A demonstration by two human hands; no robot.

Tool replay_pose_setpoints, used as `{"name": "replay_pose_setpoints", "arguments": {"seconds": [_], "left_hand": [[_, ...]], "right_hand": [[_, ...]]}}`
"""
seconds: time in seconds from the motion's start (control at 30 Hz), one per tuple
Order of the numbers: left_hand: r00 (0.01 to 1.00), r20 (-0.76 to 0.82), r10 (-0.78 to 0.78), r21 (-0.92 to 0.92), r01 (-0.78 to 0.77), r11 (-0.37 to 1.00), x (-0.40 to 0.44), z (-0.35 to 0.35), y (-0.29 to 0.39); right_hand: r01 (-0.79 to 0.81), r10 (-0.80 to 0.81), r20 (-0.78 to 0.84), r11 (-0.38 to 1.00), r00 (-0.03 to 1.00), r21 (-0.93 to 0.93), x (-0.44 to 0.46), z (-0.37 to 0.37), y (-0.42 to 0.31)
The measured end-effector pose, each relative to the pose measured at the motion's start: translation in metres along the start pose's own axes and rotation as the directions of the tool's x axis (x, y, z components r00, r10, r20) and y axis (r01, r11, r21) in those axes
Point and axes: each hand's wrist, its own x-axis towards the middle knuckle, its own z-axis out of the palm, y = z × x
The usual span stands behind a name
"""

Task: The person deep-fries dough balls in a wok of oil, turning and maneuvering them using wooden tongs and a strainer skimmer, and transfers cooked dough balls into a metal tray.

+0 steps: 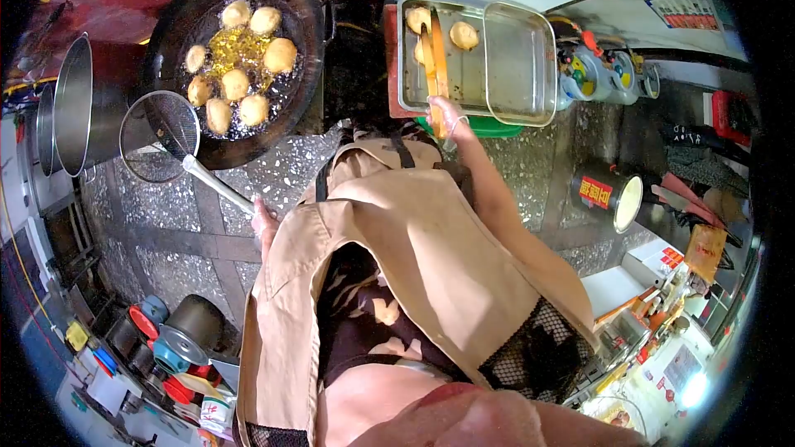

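My left hand [264, 225] is closed around the handle of a wire-mesh strainer [157, 134], whose round basket hangs beside the near left rim of a wok [302, 74]. Several pale golden fried balls [280, 55] float in the bubbling oil. On the right, my right hand [448, 117] grips wooden tongs [436, 74] with darkened tips. These tips reach into a rectangular metal tray [464, 101], among three fried balls [464, 35]. One ball lies right by the tips; whether they pinch it I cannot tell. Both hands seem to wear clear plastic gloves.
A clear rectangular container [520, 120] overlaps the tray's right half. Tall metal pots [73, 103] stand left of the wok. A bucket with a red label [596, 192] is on the right. Pots and basins [195, 323] sit on the floor at lower left.
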Motion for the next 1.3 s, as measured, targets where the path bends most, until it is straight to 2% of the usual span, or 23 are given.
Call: {"name": "replay_pose_setpoints", "arguments": {"seconds": [0.17, 0.27, 0.3, 0.37, 0.4, 0.5, 0.53, 0.57, 0.63, 0.73, 0.83, 1.0, 1.07, 1.17, 1.3], "left_hand": [[1.0, -0.016, 0.003, 0.078, -0.002, 0.997, -0.001, -0.007, 0.001], [1.0, -0.02, 0.01, 0.104, -0.008, 0.995, -0.004, -0.006, 0.003], [1.0, -0.02, 0.012, 0.114, -0.009, 0.993, -0.006, -0.006, 0.004], [1.0, -0.023, 0.02, 0.14, -0.017, 0.99, -0.009, -0.007, 0.005], [0.999, -0.023, 0.024, 0.153, -0.02, 0.988, -0.012, -0.005, 0.006], [0.997, -0.069, 0.017, 0.205, -0.003, 0.979, -0.025, 0.001, 0.013], [0.995, -0.101, 0.013, 0.232, 0.011, 0.973, -0.032, 0.006, 0.018], [0.991, -0.132, 0.009, 0.257, 0.026, 0.966, -0.039, 0.009, 0.022], [0.991, -0.133, 0.005, 0.247, 0.029, 0.969, -0.039, 0.007, 0.021], [0.997, -0.08, 0.01, 0.186, 0.005, 0.983, -0.037, 0.001, 0.02], [0.999, -0.053, 0.007, 0.166, 0.002, 0.986, -0.028, -0.002, 0.017], [0.998, -0.05, -0.043, 0.165, 0.05, 0.985, 0.007, -0.019, -0.002], [0.998, -0.053, -0.046, 0.156, 0.054, 0.986, 0.011, -0.02, -0.006], [0.998, -0.053, -0.042, 0.158, 0.049, 0.986, 0.009, -0.018, -0.007], [0.997, -0.061, -0.038, 0.168, 0.047, 0.985, 0.005, -0.017, -0.007]], "right_hand": [[-0.023, 0.016, -0.074, 0.996, 0.997, -0.09, 0.015, -0.012, 0.012], [0.142, -0.156, -0.093, 0.979, 0.983, -0.147, 0.007, -0.004, 0.004], [0.142, -0.157, -0.088, 0.978, 0.984, -0.151, 0.01, -0.004, 0.003], [0.169, -0.171, -0.082, 0.985, 0.982, -0.038, 0.016, -0.005, 0.001], [0.179, -0.189, -0.092, 0.978, 0.978, -0.111, 0.019, -0.004, -0.005], [0.123, -0.14, -0.076, 0.973, 0.987, -0.196, 0.026, -0.002, -0.019], [0.095, -0.101, -0.056, 0.99, 0.993, -0.1, 0.033, -0.002, -0.018], [0.095, -0.101, -0.053, 0.99, 0.994, -0.1, 0.038, -0.003, -0.016], [0.038, -0.06, -0.139, 0.987, 0.988, -0.156, 0.044, -0.003, -0.011], [-0.011, 0.001, -0.1, 0.995, 0.995, -0.103, 0.049, -0.005, -0.012], [0.076, -0.084, -0.083, 0.992, 0.993, -0.103, 0.046, 0.0, -0.008], [0.084, -0.092, -0.07, 0.989, 0.993, -0.12, 0.041, 0.01, -0.006], [-0.026, 0.011, -0.136, 0.994, 0.991, -0.106, 0.048, 0.012, -0.009], [-0.029, 0.011, -0.098, 0.982, 0.995, -0.187, 0.05, 0.01, -0.015], [0.056, -0.067, -0.096, 0.993, 0.993, -0.108, 0.032, -0.004, -0.015]]}}
